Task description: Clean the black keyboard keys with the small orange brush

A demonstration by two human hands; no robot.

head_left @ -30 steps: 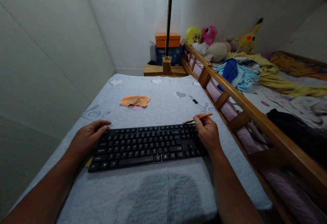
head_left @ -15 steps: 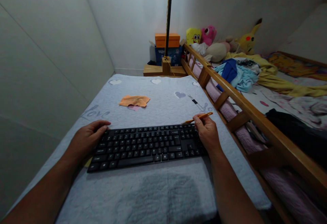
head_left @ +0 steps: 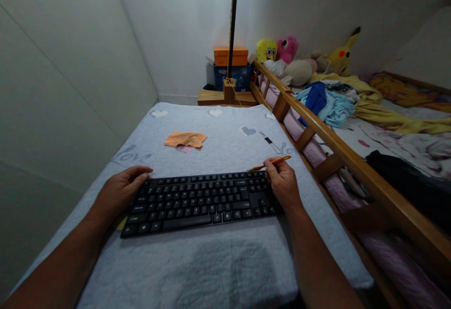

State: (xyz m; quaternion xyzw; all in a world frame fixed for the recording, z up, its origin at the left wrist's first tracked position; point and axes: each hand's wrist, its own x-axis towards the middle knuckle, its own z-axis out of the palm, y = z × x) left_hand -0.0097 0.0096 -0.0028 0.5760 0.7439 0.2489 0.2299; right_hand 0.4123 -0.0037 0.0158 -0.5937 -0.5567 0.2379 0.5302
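Note:
A black computer keyboard [head_left: 197,203] lies across the bed in front of me, its left end slightly nearer to me. My left hand [head_left: 121,189] grips its upper left corner, the thumb along the edge and the other fingers partly hidden. Between the thumb and fingers of my right hand [head_left: 283,182] is a slim orange brush [head_left: 280,159]. The brush points left, with its bristle end at the keyboard's back edge, above the right-hand keys. Whether the bristles touch the keys is hard to tell.
An orange cloth [head_left: 185,139] lies beyond the keyboard. Near the wooden bed rail [head_left: 317,126] is a small black-and-metal item [head_left: 268,140] with thin wires. Something yellow [head_left: 121,223] shows by the keyboard's left end. Boxes [head_left: 230,56] and a dark pole [head_left: 232,22] stand at the back.
My right hand and the brush have shifted slightly left along the keyboard's back edge. My left hand and the keyboard have stayed in place.

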